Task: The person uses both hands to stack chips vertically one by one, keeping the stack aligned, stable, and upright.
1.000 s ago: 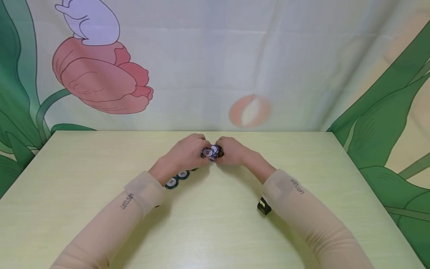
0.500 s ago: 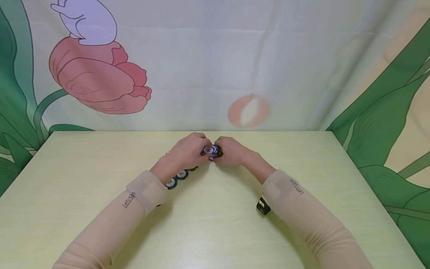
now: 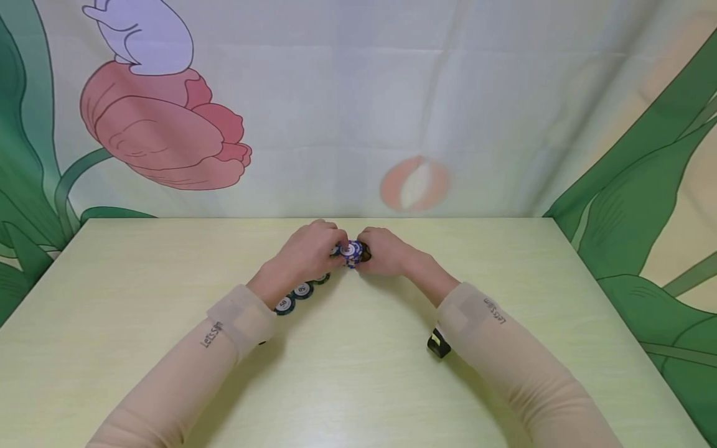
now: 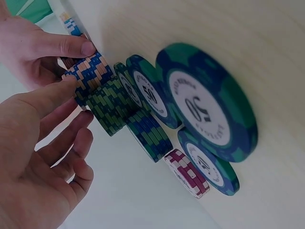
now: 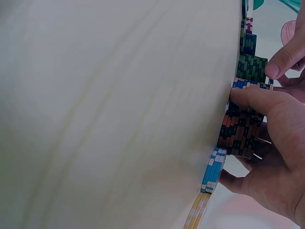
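Between the hands, in the head view, a blue chip stack (image 3: 352,251) is gripped by the right hand (image 3: 386,251) and touched by the left hand (image 3: 308,252); whether it is also pinched there cannot be told. From the left wrist, a green stack (image 4: 109,109) is seen near the left hand. From the right wrist, an orange-and-black stack (image 5: 238,133) is seen beside the right hand.

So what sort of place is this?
Probably an indoor tabletop set-up, though the pictures don't show what building: poker chips sit on a pale table, and behind it is a creased cloth printed with a big pink flower.
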Available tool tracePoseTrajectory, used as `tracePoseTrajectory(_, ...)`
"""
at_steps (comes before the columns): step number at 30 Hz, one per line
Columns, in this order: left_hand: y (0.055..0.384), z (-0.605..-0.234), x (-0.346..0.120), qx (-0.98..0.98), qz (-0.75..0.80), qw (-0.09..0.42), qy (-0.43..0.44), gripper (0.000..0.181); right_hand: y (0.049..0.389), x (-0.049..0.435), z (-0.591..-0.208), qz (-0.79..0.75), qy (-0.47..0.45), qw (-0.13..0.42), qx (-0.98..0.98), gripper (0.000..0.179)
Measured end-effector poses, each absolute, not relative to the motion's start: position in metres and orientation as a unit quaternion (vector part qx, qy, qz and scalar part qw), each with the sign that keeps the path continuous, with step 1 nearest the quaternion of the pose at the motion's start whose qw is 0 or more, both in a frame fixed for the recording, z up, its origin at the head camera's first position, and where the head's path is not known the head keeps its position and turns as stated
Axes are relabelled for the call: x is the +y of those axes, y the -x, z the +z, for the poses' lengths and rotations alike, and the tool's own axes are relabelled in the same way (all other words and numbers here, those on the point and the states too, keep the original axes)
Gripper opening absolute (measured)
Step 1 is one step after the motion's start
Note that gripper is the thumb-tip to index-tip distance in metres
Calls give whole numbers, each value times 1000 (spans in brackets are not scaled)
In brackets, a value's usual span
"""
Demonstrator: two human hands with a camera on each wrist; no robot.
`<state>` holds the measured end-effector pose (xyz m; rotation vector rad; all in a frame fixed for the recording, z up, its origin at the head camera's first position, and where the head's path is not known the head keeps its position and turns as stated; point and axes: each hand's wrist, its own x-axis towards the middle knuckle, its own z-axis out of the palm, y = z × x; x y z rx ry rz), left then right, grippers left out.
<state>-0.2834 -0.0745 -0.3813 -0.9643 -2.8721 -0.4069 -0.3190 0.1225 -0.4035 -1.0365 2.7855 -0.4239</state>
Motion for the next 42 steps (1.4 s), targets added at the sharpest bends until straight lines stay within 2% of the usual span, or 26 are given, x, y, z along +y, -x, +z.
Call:
tracePoseTrajectory(32,286,-387,-70,-938,-143,38,315,18,315,120,-404,-142,346,66,925,23)
tracePoseTrajectory(42,281,-386,-70,-940,-140,36,308,24,312,122,-405,-145,342,66,926,24)
